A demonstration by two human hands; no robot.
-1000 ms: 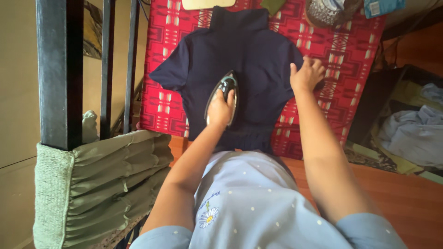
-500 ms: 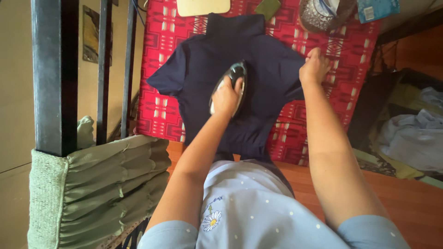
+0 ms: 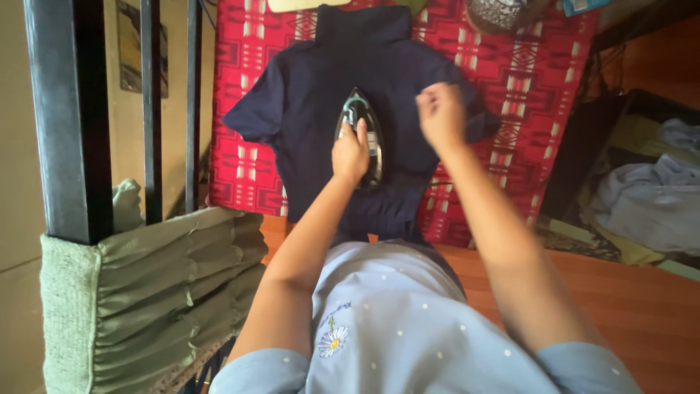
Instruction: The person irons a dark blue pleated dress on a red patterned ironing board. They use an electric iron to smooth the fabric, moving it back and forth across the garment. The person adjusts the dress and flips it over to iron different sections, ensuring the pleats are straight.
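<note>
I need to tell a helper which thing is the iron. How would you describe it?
Find the red patterned cloth; a dark navy short-sleeved top lies flat on it. On the top's middle sits the pointed black-and-silver clothes iron, gripped by the left hand: the only hard, shiny thing there.

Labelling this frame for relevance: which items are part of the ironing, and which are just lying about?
In use:
- iron, gripped by left hand
- navy top, with right hand on it
- red patterned cloth under the top

Lying about:
- green pleated fabric on the railing
- pale blue clothes at right
- basket at top
</note>
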